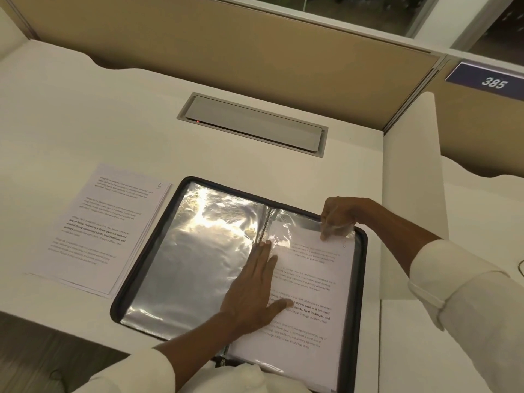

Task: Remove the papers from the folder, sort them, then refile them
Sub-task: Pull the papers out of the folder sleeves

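Observation:
A dark-edged display folder (359,279) lies open on the white desk, its clear plastic sleeves shining. A printed sheet (312,290) sits in the right-hand sleeve. My left hand (252,290) presses flat on that page near the spine, fingers straight. My right hand (337,217) pinches the top edge of the sleeve and sheet at the far right corner. The left-hand sleeve (198,251) looks empty. A small stack of printed papers (99,228), the top one marked 5, lies left of the folder.
A grey cable hatch (252,124) is set into the desk (71,109) behind the folder. A beige partition (226,41) backs the desk, a white side panel (411,194) stands at the right, and the desk's front edge runs at lower left.

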### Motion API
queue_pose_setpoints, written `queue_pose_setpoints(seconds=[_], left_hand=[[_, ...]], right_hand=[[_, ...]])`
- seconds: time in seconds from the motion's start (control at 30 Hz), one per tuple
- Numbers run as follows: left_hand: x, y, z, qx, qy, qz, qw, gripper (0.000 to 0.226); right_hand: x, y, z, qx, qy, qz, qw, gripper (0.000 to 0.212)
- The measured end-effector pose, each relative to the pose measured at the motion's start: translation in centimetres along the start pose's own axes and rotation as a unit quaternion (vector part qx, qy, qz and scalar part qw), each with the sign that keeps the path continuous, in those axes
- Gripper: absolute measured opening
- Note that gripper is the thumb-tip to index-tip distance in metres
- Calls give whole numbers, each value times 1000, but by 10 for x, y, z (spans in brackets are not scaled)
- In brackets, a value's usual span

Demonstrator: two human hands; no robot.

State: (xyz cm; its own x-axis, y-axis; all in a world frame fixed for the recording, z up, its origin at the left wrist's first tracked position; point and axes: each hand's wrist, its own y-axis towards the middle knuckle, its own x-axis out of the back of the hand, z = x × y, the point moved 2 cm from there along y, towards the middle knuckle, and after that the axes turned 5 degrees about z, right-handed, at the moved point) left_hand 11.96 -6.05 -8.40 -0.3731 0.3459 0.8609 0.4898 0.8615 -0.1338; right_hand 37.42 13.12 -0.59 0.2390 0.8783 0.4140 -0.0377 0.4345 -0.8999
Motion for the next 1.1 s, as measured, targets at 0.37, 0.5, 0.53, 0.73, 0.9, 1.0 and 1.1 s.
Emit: queue_pose_setpoints(seconds=[0.37,0.5,0.53,0.73,0.9,1.0,1.1], left_hand=[[0,-10,1,-42,20,-11,999,108],[2,-11,1,-45,30,-11,998,108],[2,-11,1,-46,35,-11,998,107],[3,-16,0,-48,48,-7,998,105],[4,-18,-2,-48,63,3,997,103],[4,-18,-2,-51,75,4,996,103],[3,-18,-2,-44,89,3,995,103]], right_hand=[[32,14,-23,61,-3,-89,994,12],[46,14,-27,85,-53,-167,981,12],[50,14,-27,87,-59,-186,977,12],[82,6,-32,78,-52,-284,954,18],[116,-18,-29,69,-19,-385,920,17],[136,-35,-27,71,8,-433,898,14],[150,-56,-24,114,9,-480,870,13]])
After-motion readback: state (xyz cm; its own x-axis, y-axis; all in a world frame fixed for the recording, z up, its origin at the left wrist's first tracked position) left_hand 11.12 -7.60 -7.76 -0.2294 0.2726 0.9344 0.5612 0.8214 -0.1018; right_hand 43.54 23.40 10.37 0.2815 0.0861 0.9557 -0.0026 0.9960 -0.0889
